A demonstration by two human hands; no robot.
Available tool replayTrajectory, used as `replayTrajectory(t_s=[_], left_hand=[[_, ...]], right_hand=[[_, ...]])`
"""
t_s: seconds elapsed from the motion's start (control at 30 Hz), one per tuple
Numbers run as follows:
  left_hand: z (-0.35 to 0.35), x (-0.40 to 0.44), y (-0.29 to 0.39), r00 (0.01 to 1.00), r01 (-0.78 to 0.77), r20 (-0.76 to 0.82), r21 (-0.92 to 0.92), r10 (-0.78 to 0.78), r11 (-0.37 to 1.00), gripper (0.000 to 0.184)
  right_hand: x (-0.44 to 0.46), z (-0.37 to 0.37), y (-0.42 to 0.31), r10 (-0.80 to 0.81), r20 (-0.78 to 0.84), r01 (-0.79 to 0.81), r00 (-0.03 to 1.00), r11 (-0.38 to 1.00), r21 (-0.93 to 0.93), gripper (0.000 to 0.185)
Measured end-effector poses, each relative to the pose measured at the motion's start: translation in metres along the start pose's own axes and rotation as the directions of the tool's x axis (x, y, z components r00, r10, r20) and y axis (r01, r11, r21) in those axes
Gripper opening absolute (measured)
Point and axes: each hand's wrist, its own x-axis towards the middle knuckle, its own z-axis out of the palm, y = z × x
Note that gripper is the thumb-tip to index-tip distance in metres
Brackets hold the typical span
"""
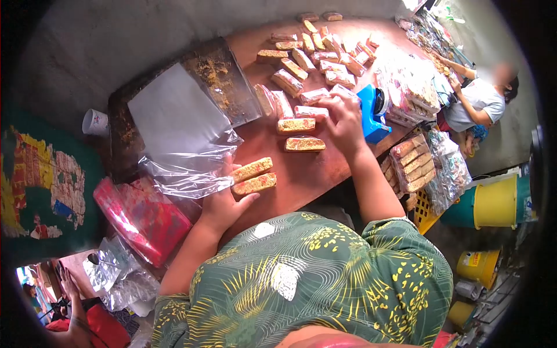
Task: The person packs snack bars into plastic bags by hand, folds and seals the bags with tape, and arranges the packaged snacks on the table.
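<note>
My left hand (pixel 220 206) is at the near left of the table, curled round the left ends of two golden bars (pixel 253 176), its fingers partly hidden by the bars and clear plastic. Beside it lies a stack of clear plastic sheets or bags (pixel 180 116) with crinkled near edges. My right hand (pixel 346 124) reaches over the table, thumb and fingers closed round the right end of a wrapped bar (pixel 307 112). Just below that bar are an upper bar (pixel 296 126) and a lower bar (pixel 304 144) with reddish patches.
Several wrapped bars (pixel 293 68) lie at the back. A blue tape dispenser (pixel 371 116) stands right of my right hand, near stacked packs (pixel 409 87). A dark tray (pixel 220 75), white cup (pixel 95 122) and red plastic pack (pixel 142 220) are left. Another person (pixel 478 107) works far right.
</note>
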Motion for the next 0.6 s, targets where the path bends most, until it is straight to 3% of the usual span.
replayTrajectory(t_s=[0.07, 0.13, 0.2, 0.27, 0.33, 0.37, 0.4, 0.47, 0.5, 0.6], left_hand=[[0.002, -0.002, -0.003, 1.000, 0.008, 0.004, 0.005, -0.008, 1.000, 0.121], [0.002, 0.000, -0.005, 1.000, -0.006, 0.009, 0.008, 0.006, 1.000, 0.121], [0.002, 0.000, -0.005, 0.999, 0.019, 0.031, 0.004, -0.019, 1.000, 0.122], [0.002, 0.000, -0.006, 0.998, 0.037, 0.047, -0.010, -0.036, 0.999, 0.122], [0.000, 0.001, -0.005, 0.999, 0.014, 0.050, 0.004, -0.014, 1.000, 0.121], [-0.001, 0.001, -0.005, 0.999, 0.010, 0.053, 0.010, -0.010, 1.000, 0.121], [-0.001, 0.001, -0.005, 0.998, 0.006, 0.055, 0.018, -0.007, 1.000, 0.121], [0.001, 0.000, -0.007, 0.999, 0.001, 0.044, 0.001, -0.001, 1.000, 0.120], [0.002, -0.001, -0.008, 0.999, 0.003, 0.044, -0.008, -0.002, 1.000, 0.120], [-0.003, 0.002, -0.008, 0.996, 0.001, 0.086, -0.003, -0.001, 1.000, 0.121]], right_hand=[[0.007, 0.019, 0.042, 0.186, -0.016, -0.187, 0.982, 0.974, -0.125, 0.052], [0.011, 0.032, 0.050, 0.246, 0.011, -0.233, 0.969, 0.932, -0.279, 0.063], [0.009, 0.034, 0.045, 0.266, 0.105, -0.224, 0.958, 0.926, -0.305, 0.065], [0.018, 0.017, 0.026, 0.240, 0.183, -0.208, 0.953, 0.962, -0.178, 0.058], [0.041, -0.008, 0.016, 0.287, 0.279, -0.297, 0.916, 0.955, -0.006, 0.049], [0.042, 0.011, 0.047, 0.250, 0.143, -0.267, 0.958, 0.957, 0.112, 0.045], [0.050, 0.015, 0.061, 0.226, 0.110, -0.242, 0.968, 0.957, 0.160, 0.045], [0.071, 0.023, 0.075, 0.248, -0.020, -0.247, 0.968, 0.968, 0.051, 0.038], [0.082, 0.030, 0.088, 0.269, 0.047, -0.270, 0.962, 0.963, 0.022, 0.045], [0.100, 0.045, 0.086, 0.406, 0.228, -0.324, 0.885, 0.888, -0.326, 0.055]])
